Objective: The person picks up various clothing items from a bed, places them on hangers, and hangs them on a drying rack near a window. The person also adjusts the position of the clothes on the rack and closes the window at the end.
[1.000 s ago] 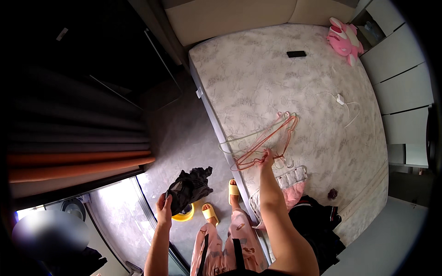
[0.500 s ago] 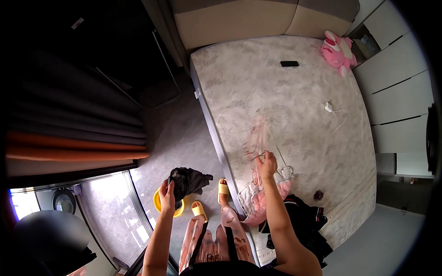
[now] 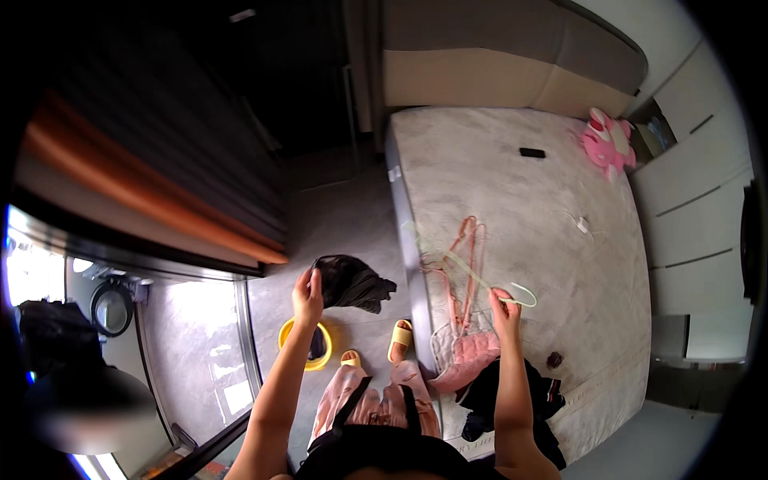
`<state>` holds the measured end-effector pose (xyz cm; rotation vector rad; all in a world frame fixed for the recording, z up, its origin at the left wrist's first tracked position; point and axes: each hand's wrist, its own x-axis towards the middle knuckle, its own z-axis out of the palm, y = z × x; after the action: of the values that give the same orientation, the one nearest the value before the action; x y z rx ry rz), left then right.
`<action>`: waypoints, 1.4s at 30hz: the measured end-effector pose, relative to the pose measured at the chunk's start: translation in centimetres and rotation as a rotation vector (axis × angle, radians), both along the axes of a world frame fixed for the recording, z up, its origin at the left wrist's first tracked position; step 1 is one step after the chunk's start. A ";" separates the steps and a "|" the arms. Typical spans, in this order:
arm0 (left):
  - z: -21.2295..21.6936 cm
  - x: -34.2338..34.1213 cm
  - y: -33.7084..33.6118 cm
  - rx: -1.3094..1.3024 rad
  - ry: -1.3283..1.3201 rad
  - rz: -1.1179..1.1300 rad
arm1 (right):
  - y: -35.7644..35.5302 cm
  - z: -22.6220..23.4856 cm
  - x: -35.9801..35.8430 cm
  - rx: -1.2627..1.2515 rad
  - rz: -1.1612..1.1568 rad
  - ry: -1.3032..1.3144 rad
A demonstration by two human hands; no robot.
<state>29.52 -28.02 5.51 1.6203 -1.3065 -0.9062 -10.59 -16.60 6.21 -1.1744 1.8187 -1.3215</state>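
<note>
Black garment (image 3: 356,284) hangs from the left hand (image 3: 308,298) over the grey floor, between the yellow basin (image 3: 323,365) and the bedside; blur and folds keep me from telling what kind of clothing it is. The left fingers are closed on its upper corner, with the thumb pressed along the edge. In the right hand (image 3: 506,308), thumb and fingers are pinched together on a pale green clothes hanger (image 3: 472,273), close to the base of its hook, above the mattress (image 3: 496,184). As far along as things are, garment and hanger are each in hand but well apart, and nothing is on the hanger; more dark cloth (image 3: 318,344) sits in the basin, and coral-pink hangers (image 3: 452,300) lie loose on the mattress, so I judge the work to be at an early stage. The garment looks thin and limp, dropping in soft, uneven gathers. Both kinds of hanger have slim, rounded arms, and the green one ends in an open curved hook. Below them, a pink quilted cloth (image 3: 472,352) with a pale, padded border lies near the mattress edge, beside a crumpled heap of dark clothes (image 3: 496,392). The mattress cover is pale with a faint mottled pattern, while the basin is round and smooth, probably plastic.
</note>
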 end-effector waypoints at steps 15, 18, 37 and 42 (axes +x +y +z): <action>13.2 6.0 10.1 -0.437 -0.260 -0.308 | -0.2 8.9 31.0 -0.167 0.491 0.449; 15.1 8.8 12.7 -0.391 -0.359 -0.395 | -0.6 5.5 34.7 -0.159 0.536 0.071; 21.4 23.5 17.8 -0.352 -1.190 -0.217 | -0.3 9.3 45.8 -0.055 1.022 -0.418; 21.2 27.0 23.6 -0.393 -1.141 0.325 | 0.9 11.5 49.0 -0.608 0.858 -0.120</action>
<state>56.55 -4.45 26.71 1.9720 -1.6894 0.5816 38.37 -15.66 17.71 -1.8453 0.6369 -1.3614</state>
